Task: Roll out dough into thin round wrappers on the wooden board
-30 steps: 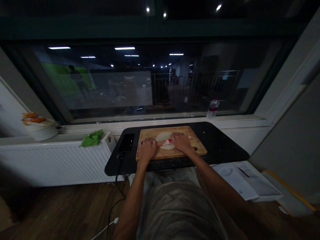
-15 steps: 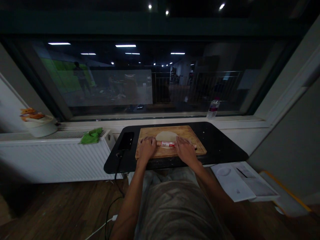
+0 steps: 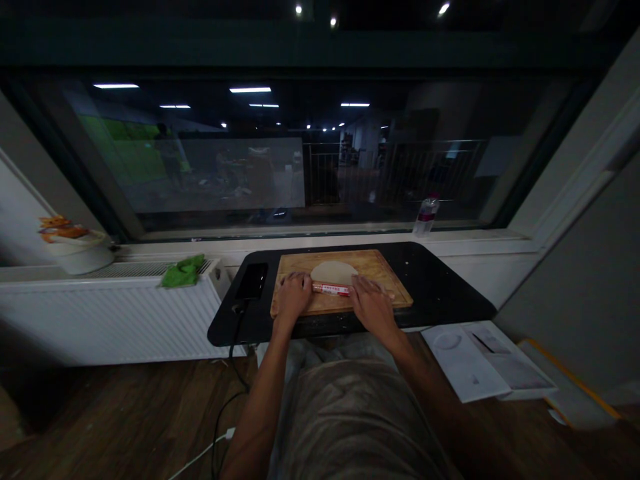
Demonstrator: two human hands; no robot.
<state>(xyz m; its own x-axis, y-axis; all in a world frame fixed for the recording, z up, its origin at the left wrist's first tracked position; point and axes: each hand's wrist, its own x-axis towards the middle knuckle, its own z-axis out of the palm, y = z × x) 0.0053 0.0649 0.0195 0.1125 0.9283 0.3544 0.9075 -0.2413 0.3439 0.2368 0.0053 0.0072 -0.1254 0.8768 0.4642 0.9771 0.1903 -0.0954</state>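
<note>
A flat round of pale dough (image 3: 334, 270) lies on a wooden cutting board (image 3: 385, 267). Across its near edge runs a wooden rolling pin (image 3: 331, 289) with a red and white label in the middle. My left hand (image 3: 296, 293) is closed over the pin's left end, and my right hand (image 3: 369, 299) curls over its right part. A short bit of the pin's tip shows past the right fingers. Both palms face down, so the undersides of the fingers are hidden.
The board rests on a small black table (image 3: 445, 290). A phone (image 3: 251, 281) with a cable lies left of it. A green cloth (image 3: 183, 271) sits on the radiator (image 3: 150, 320). A bottle (image 3: 427, 217) stands on the windowsill. A white box (image 3: 490, 360) is below right.
The pin has turned a little, so its label shows differently. It has shifted very slightly toward me with both hands on it, and more of the dough's near part is visible.
</note>
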